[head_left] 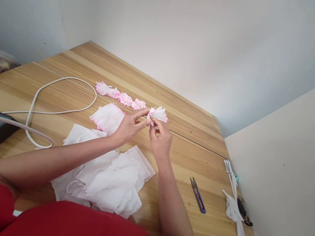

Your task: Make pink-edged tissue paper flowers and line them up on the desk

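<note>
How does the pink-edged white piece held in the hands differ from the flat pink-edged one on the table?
The held piece is gathered into a ruffled fan, while the flat piece is spread out. The held piece is pinched between the left hand and right hand; the flat piece lies on the table. Both are white with pink edges.

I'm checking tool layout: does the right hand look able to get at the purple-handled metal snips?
Probably yes: nothing shows between the right hand and the purple-handled metal snips, but the hand would likely have to release the pink-edged, gathered white piece it pinches.
</note>
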The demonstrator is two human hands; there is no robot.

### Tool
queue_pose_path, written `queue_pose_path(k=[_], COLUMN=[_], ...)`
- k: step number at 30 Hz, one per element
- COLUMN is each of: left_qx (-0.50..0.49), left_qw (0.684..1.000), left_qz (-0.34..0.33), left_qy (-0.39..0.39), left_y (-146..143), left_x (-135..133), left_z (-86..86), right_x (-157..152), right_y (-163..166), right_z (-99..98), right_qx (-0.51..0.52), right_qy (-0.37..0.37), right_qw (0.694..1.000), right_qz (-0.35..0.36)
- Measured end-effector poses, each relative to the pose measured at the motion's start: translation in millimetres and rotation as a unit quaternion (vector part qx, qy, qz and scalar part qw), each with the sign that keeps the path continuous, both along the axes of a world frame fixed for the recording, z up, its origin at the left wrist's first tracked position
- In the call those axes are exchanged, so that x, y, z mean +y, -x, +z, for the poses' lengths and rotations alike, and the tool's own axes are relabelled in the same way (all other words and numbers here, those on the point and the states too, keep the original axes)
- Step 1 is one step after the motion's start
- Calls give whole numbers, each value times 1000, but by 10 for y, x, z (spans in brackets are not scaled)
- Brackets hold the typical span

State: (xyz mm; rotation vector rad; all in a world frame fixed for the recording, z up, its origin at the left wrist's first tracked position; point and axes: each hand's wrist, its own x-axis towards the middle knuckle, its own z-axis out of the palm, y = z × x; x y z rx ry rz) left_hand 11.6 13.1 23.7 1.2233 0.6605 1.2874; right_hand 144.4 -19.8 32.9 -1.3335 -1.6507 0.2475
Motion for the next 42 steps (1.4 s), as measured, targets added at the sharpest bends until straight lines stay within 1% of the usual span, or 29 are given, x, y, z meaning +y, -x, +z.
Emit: queue_pose_path(k=[2,3,7,9,11,13,16,19,21,26,29,31,33,36,39,42], left_qx=[-2,-10,-51,-69,-94,-125,-167,-192,-204,-218,-210,-194,-174,-131,-92,-71], left_qw=[1000,1000,991,986,982,979,972,965,961,956,959,964,971,984,992,995], left_qz=[-12,-21,-58,-69,-70,-67,-70,-78,-82,-84,-89,-92,-96,-94,-78,-74], left_qy=[-6,5,107,137,145,144,149,164,169,176,170,157,133,71,23,13], left_y=[5,10,35,43,45,46,58,86,105,125,118,108,97,83,79,89], left_x=[-23,-36,-71,-62,-35,2,52,81,91,109,96,70,33,-18,-52,-75], left_z=[36,51,80,80,84,104,158,199,201,165,152,145,136,123,117,122], right_x=[-11,-13,-19,-33,-55,-77,-96,-98,-97,-105,-115,-115,-103,-67,-39,-34], right_y=[3,5,25,36,35,18,-21,-39,-30,15,27,23,9,-23,-41,-32], right_z=[3,2,13,45,92,138,183,196,198,200,204,208,208,195,176,165], right_qx=[-11,-13,1,31,75,115,135,119,90,-2,-34,-28,5,96,159,152], right_qy=[-5,-2,50,91,125,136,122,115,105,45,30,32,57,124,162,165], right_qw=[1000,1000,998,994,986,979,979,983,988,998,998,999,998,987,974,973], right_qz=[3,7,36,55,80,96,93,77,67,54,43,24,-1,-23,7,51])
